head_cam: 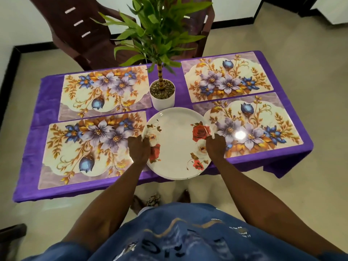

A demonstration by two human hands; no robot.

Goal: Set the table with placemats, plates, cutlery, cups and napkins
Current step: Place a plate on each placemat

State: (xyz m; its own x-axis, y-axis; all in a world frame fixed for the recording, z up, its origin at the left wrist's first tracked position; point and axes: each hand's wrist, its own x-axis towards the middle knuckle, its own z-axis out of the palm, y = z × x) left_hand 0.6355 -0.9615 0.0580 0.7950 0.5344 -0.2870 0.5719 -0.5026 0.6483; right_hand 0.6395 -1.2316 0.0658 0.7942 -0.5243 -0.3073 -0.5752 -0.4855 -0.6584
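Head view shows your worktop with four flowery placemats laid flat, right?
— Yes. You hold the plates over the near edge, between the two near placemats.
— How?
— Your left hand grips the left rim and your right hand grips the right rim. It looks like a stack.
— What could go wrong?
— The plant pot stands just behind. Push forward and you may knock it. Tip the stack and a plate may slide off.
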